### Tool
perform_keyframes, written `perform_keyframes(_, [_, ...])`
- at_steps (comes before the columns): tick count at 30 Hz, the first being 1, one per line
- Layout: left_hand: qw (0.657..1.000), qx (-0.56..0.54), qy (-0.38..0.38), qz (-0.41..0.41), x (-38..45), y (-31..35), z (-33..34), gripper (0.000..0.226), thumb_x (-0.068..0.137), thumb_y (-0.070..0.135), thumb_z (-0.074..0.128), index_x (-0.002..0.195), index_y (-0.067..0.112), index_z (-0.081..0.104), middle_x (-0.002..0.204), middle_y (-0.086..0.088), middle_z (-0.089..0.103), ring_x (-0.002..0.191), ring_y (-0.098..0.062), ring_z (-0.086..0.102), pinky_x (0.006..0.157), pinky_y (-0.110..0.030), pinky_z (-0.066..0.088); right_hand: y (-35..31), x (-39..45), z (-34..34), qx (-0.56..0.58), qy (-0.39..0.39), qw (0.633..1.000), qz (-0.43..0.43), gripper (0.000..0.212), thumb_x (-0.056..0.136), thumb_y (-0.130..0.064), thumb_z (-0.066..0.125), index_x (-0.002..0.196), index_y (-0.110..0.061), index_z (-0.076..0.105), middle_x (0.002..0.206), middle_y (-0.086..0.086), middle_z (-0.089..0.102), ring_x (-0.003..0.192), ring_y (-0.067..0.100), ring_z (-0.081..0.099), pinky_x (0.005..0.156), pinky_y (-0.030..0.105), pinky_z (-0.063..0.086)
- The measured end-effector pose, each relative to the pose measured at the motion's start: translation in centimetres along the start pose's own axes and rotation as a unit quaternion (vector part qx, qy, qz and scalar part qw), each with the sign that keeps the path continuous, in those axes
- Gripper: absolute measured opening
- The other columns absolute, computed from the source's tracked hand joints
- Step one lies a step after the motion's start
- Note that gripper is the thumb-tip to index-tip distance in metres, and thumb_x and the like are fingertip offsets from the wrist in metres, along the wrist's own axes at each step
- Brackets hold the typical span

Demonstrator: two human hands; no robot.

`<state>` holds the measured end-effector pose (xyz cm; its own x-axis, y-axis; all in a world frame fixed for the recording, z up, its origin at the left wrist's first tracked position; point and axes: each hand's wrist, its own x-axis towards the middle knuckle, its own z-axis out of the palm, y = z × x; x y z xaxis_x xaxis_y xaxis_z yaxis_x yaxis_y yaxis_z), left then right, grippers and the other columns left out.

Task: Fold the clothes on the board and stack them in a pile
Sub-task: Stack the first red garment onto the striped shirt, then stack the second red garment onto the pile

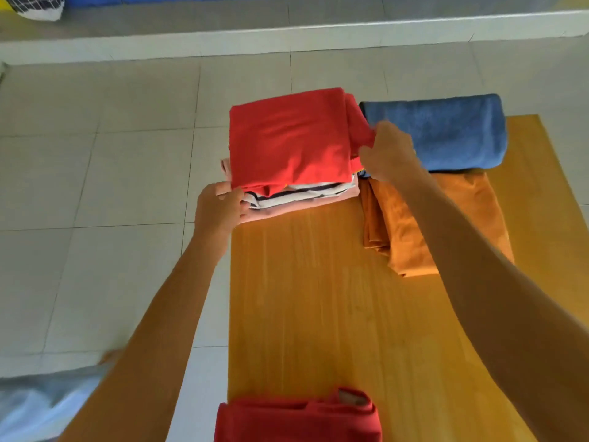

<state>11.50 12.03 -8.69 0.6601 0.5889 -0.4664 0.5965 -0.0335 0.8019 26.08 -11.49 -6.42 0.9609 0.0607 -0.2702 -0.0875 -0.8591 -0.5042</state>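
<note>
A pile of folded clothes sits at the far left corner of the yellow wooden board [312, 298]. A folded red garment [287, 138] lies on top, over a striped white piece [306, 194] and a pink one [296, 207]. My left hand [220, 208] grips the pile's near left corner. My right hand [387, 151] pinches the red garment's right edge. To the right of the pile are a folded blue towel [446, 132] and a folded orange garment [424, 224]. Another red garment [299, 416] lies at the board's near edge.
The board rests on a pale tiled floor [95, 186]. A low white ledge [287, 36] runs across the back. A white bag [38, 8] sits at the top left corner. Pale fabric [38, 406] shows at the bottom left.
</note>
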Motion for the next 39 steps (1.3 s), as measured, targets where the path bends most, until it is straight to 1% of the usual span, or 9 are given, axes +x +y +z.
perform_keyframes(2, [0.999, 0.000, -0.037, -0.011, -3.3, -2.4, -1.3, 0.028, 0.094, 0.012, 0.057, 0.122, 0.013, 0.060, 0.104, -0.005, 0.070, 0.092, -0.017, 0.072, 0.081, -0.035, 0.060, 2.5, -3.4, 0.1, 0.033, 0.019, 0.999, 0.007, 0.034, 0.092, -0.012, 0.052, 0.126, -0.005, 0.055, 0.116, 0.016, 0.065, 0.103, 0.037, 0.063, 0.075, 0.036, 0.048])
perform_keyframes(6, [0.992, -0.035, -0.088, -0.088, -10.6, -8.3, -4.8, 0.023, 0.095, 0.015, 0.060, 0.117, 0.011, 0.063, 0.108, -0.010, 0.071, 0.097, -0.024, 0.071, 0.084, -0.038, 0.058, 8.5, -11.0, 2.1, 0.056, -0.060, 0.996, 0.043, 0.032, 0.095, -0.018, 0.055, 0.127, -0.017, 0.061, 0.109, 0.007, 0.069, 0.082, 0.020, 0.069, 0.063, 0.033, 0.054])
perform_keyframes(11, [0.991, 0.016, -0.024, -0.134, -17.0, -15.1, -8.5, 0.023, 0.094, 0.023, 0.060, 0.115, 0.015, 0.063, 0.114, -0.008, 0.069, 0.102, -0.022, 0.067, 0.091, -0.044, 0.055, 13.6, -18.5, 4.1, 0.078, -0.104, 0.990, 0.062, 0.023, 0.093, -0.018, 0.057, 0.112, -0.018, 0.069, 0.105, 0.008, 0.075, 0.090, 0.028, 0.075, 0.084, 0.049, 0.059])
perform_keyframes(18, [0.966, 0.154, -0.084, -0.189, -24.0, -19.7, -8.1, 0.096, 0.081, 0.072, 0.051, 0.153, 0.018, 0.017, 0.154, -0.008, 0.038, 0.137, -0.031, 0.041, 0.108, -0.049, 0.035, 15.8, -28.1, 6.6, 0.134, -0.179, 0.968, 0.112, 0.020, 0.090, -0.022, 0.055, 0.101, -0.014, 0.069, 0.086, 0.010, 0.077, 0.076, 0.032, 0.077, 0.079, 0.052, 0.062])
perform_keyframes(20, [0.962, 0.155, -0.105, -0.198, -25.9, -20.9, -8.2, 0.099, 0.076, 0.076, 0.053, 0.150, 0.015, 0.026, 0.148, -0.010, 0.046, 0.131, -0.032, 0.049, 0.107, -0.050, 0.039, 16.0, -31.3, 7.0, 0.157, -0.208, 0.955, 0.143, 0.026, 0.094, -0.032, 0.056, 0.097, -0.009, 0.068, 0.080, 0.014, 0.078, 0.073, 0.033, 0.077, 0.071, 0.052, 0.064])
perform_keyframes(25, [0.973, 0.108, -0.095, -0.180, -29.4, -23.8, -8.2, 0.097, 0.061, 0.080, 0.065, 0.132, 0.014, 0.056, 0.122, -0.007, 0.066, 0.101, -0.027, 0.066, 0.093, -0.048, 0.053, 16.4, -38.0, 9.1, 0.161, -0.238, 0.950, 0.120, 0.056, 0.085, -0.063, 0.064, 0.103, -0.010, 0.067, 0.096, 0.009, 0.075, 0.084, 0.025, 0.075, 0.078, 0.047, 0.062])
perform_keyframes(28, [0.973, 0.076, -0.081, -0.203, -30.3, -24.2, -7.5, 0.099, 0.067, 0.078, 0.063, 0.136, 0.008, 0.051, 0.128, -0.014, 0.062, 0.109, -0.035, 0.063, 0.096, -0.050, 0.051, 16.1, -40.0, 10.6, 0.187, -0.205, 0.953, 0.121, 0.048, 0.086, -0.047, 0.071, 0.119, -0.013, 0.062, 0.112, 0.003, 0.070, 0.099, 0.022, 0.068, 0.087, 0.042, 0.057])
perform_keyframes(35, [0.984, 0.163, 0.013, -0.072, -30.6, -24.4, -7.7, 0.055, 0.097, 0.049, 0.047, 0.132, 0.007, 0.055, 0.127, -0.017, 0.062, 0.114, -0.038, 0.058, 0.101, -0.052, 0.043, 14.9, -39.8, 10.8, 0.356, -0.195, 0.897, 0.176, 0.026, 0.090, -0.035, 0.073, 0.104, -0.013, 0.073, 0.099, 0.004, 0.075, 0.085, 0.015, 0.070, 0.074, 0.029, 0.060])
perform_keyframes(39, [0.982, 0.165, 0.092, -0.016, -30.7, -22.9, -7.3, 0.049, 0.098, 0.039, 0.050, 0.134, 0.006, 0.052, 0.129, -0.016, 0.060, 0.119, -0.038, 0.055, 0.099, -0.048, 0.041, 14.0, -39.6, 11.7, 0.379, -0.168, 0.894, 0.168, 0.022, 0.096, -0.039, 0.064, 0.104, -0.019, 0.070, 0.103, 0.003, 0.074, 0.090, 0.016, 0.069, 0.083, 0.039, 0.060])
